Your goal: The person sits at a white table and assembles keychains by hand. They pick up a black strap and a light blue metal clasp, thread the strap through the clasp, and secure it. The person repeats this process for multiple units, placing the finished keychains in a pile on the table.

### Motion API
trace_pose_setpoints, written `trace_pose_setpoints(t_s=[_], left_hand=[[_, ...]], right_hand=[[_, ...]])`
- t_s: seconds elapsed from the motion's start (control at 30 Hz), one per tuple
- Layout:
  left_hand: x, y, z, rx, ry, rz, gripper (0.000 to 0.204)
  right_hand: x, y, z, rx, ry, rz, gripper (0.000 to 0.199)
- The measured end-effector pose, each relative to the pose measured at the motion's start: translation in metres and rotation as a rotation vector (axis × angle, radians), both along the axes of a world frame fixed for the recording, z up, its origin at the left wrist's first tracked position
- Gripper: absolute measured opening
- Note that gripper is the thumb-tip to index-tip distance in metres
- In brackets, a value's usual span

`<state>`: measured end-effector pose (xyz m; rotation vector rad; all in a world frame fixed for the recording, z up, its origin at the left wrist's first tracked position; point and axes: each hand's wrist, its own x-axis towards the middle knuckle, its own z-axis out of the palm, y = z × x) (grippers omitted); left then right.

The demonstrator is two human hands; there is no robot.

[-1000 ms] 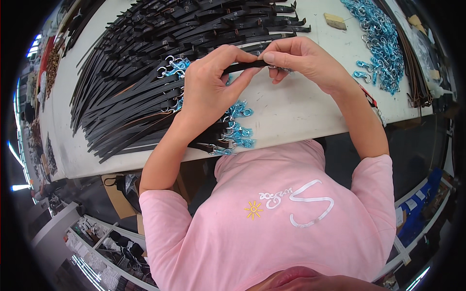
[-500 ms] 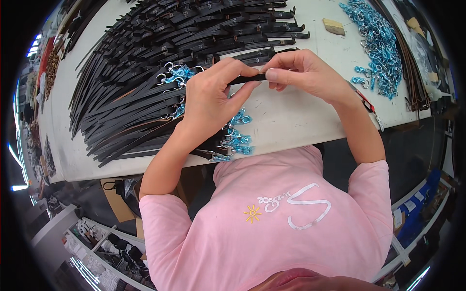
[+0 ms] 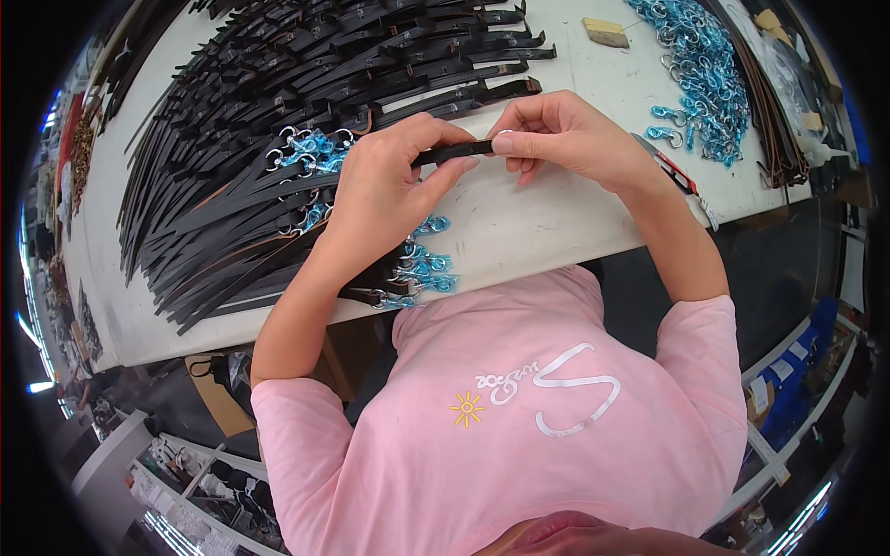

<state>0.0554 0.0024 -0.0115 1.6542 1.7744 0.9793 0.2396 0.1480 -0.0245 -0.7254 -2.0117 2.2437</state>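
Between my two hands, above the pale table, is the end of a black leather strap [image 3: 456, 152]. My left hand [image 3: 389, 181] is closed on it, thumb below and fingers above. At the strap's tip, my right hand [image 3: 556, 139] pinches with thumb and forefinger. Behind and left of my hands lies a big pile of black straps [image 3: 306, 74]. Beside my left forearm are finished-looking straps with metal snap hooks in blue film [image 3: 426, 269]. More wrapped hooks [image 3: 315, 150] lie just left of my left hand, which hides part of them.
The white table [image 3: 538, 222] has its front edge close to my body. On the right sit a heap of blue-wrapped hooks [image 3: 709, 83], brown straps [image 3: 777, 130] and a red utility knife [image 3: 677, 171] beside my right forearm. A small yellowish block [image 3: 604, 33] lies at the back.
The whole view has shifted, so the table contents appear further left and slightly turned. Both hands keep their hold on the strap, with little change in grip.
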Motion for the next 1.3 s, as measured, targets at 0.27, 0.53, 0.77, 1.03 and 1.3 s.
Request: trace_pose_setpoints(t_s=[0.27, 0.53, 0.77, 1.03, 1.3], left_hand=[[0.000, -0.002, -0.007, -0.018, 0.021, 0.017, 0.017], [0.001, 0.000, -0.005, -0.036, 0.010, 0.054, 0.018], [0.007, 0.002, -0.008, 0.110, 0.097, 0.061, 0.016], [0.008, 0.000, -0.007, 0.104, 0.146, 0.071, 0.016], [0.008, -0.002, -0.008, 0.121, 0.151, 0.070, 0.015]], right_hand=[[-0.001, -0.003, -0.005, 0.061, -0.002, -0.017, 0.024], [-0.003, -0.008, -0.010, 0.089, 0.002, -0.064, 0.023], [-0.002, -0.007, -0.012, 0.013, 0.012, -0.054, 0.026], [0.004, -0.002, -0.011, -0.037, 0.030, -0.023, 0.028], [0.004, -0.001, -0.012, 0.023, 0.053, -0.013, 0.027]])
